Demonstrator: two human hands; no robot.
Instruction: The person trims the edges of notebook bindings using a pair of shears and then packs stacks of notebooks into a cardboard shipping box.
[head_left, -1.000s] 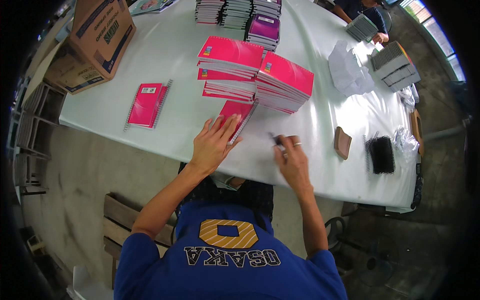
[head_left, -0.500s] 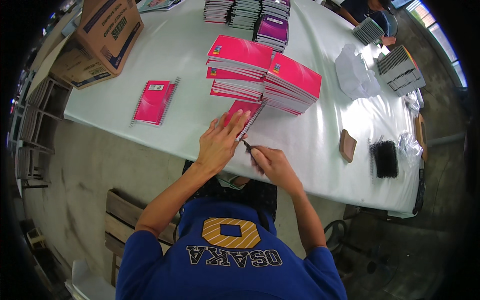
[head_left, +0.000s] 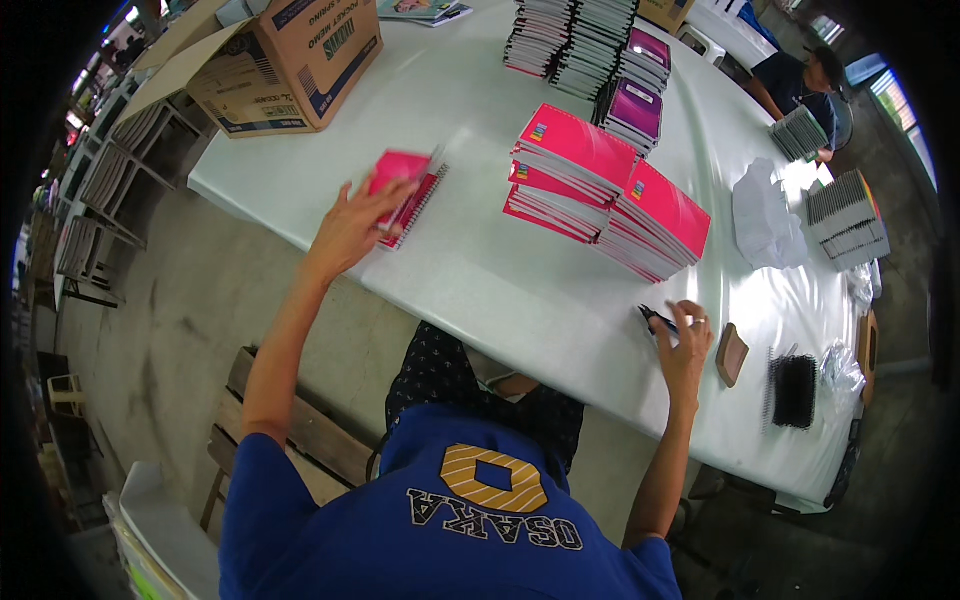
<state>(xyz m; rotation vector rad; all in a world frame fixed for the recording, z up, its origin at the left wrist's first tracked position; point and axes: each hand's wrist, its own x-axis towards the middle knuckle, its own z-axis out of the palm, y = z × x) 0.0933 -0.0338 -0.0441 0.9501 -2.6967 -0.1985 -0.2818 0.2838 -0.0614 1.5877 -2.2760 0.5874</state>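
Observation:
My left hand [head_left: 362, 220] is at the left part of the white table, its fingers on a pink spiral notebook [head_left: 402, 166] that is smeared by motion. That notebook is over another pink spiral notebook [head_left: 425, 208] lying near the table edge. Off to the right, my right hand [head_left: 686, 345] has its fingers bent around small dark pliers [head_left: 655, 318], low over the tabletop. Stacks of pink-covered booklets [head_left: 575, 150] stand between the hands, farther back; no coils show on their visible edges.
Behind stand stacks of purple notebooks [head_left: 633, 108], with an open cardboard box [head_left: 300, 75] at the far left. Rightward are a brown block [head_left: 731, 355], black spiral coils [head_left: 793, 391], a white plastic bag [head_left: 768, 215] and a notebook stack [head_left: 848, 220]. A person [head_left: 800, 85] sits beyond.
My left hand has carried the pink notebook leftward from in front of the stacks to the one lying there. My right hand has moved away rightward with the pliers. The view has shifted.

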